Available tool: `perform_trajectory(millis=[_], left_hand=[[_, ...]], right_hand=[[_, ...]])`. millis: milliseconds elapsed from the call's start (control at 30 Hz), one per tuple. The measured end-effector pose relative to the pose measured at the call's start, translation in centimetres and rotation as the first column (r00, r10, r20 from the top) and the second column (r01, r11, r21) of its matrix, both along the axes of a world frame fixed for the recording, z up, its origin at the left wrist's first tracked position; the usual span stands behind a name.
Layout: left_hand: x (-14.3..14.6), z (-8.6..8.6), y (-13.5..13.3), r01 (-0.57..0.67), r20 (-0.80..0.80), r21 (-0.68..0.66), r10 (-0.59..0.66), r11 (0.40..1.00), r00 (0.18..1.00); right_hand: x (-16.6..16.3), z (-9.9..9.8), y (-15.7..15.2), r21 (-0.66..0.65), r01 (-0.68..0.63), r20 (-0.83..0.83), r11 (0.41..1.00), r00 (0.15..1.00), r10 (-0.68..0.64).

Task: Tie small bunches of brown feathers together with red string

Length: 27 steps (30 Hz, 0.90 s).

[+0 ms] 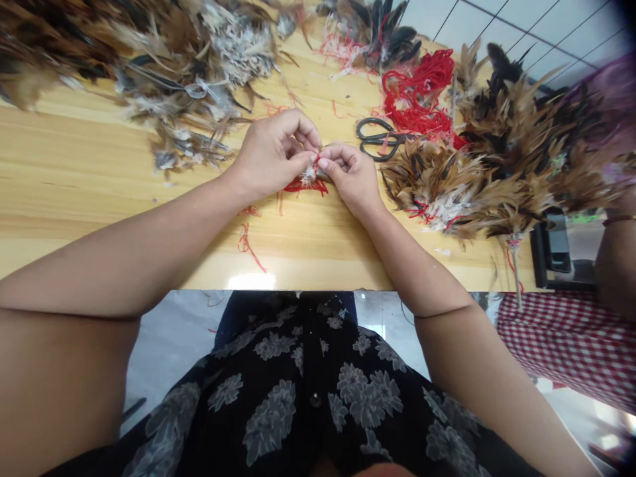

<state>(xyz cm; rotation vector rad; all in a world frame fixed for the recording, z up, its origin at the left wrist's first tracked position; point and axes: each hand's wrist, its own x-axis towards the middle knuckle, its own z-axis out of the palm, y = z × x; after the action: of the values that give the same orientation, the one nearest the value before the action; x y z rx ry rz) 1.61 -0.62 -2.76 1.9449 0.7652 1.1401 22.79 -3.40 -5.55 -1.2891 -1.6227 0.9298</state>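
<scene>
My left hand (275, 154) and my right hand (350, 173) meet over the middle of the wooden table (89, 185). Both pinch a small tuft of pale feathers (310, 173) between their fingertips. A red thread (307, 187) runs from the tuft and lies on the table just under the hands. Fingers of both hands are curled closed around the tuft.
Loose brown and grey feathers (163, 73) are heaped at the back left. Bound bundles of brown feathers (497, 179) lie at the right, with a skein of red string (420, 93) and black scissors (380, 138) behind the hands. Another person's arm (616, 252) and a checked cloth (571, 338) are at the right edge.
</scene>
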Motion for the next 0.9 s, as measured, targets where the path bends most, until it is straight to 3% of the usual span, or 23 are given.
perform_trajectory(millis=[200,533,900], left_hand=[[-0.3,-0.8,0.5,-0.014,-0.02,0.027,0.015,1.0,1.0],[-0.6,0.3,0.1,-0.019,-0.069,-0.158,0.008,0.987,0.998],[-0.7,0.1,0.5,-0.014,-0.013,-0.254,0.011,0.967,1.0]], right_hand=[[0.1,0.3,-0.1,0.041,-0.01,0.027,0.999,1.0,0.009],[0.3,1.0,-0.3,0.051,-0.041,0.085,0.998,0.996,0.037],[1.0,1.7,-0.1,0.067,-0.147,0.162,0.987,0.978,0.134]])
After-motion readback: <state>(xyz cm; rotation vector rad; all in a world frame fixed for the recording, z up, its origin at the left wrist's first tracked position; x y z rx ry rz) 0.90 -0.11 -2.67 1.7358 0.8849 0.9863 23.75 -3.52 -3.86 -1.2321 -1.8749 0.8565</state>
